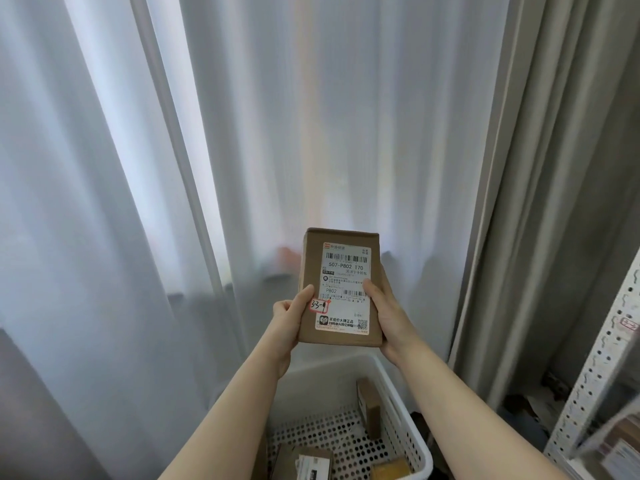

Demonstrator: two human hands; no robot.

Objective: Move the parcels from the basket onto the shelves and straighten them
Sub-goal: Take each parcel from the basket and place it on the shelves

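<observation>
- White sheer curtain (145, 174): hangs in folds across the left and middle of the scene, behind everything else.
- Left hand (290, 318): raised, grips the left edge of the parcel. The thumb lies on the front face, its tip beside a handwritten note ringed in red.
- Parcel (341, 287): brown cardboard box, held upright in the air between both hands, in front of the curtain and above the far rim of the basket. White shipping label faces the camera, with barcode and "507-P802 T70".
- Right hand (385, 315): grips the right edge of the parcel, thumb tip pressed on the label.
- Basket (322, 382): white plastic with a perforated floor, near and low, below the hands.
- Basket contents: one brown box (369, 408) standing on edge against the right wall; a labelled box (311, 463) at the near edge; a yellow packet (391, 468) to its right.
- Grey curtain (526, 202): heavy drape, right of the sheer one.
- Shelf upright (594, 379): white perforated metal, far right edge.
</observation>
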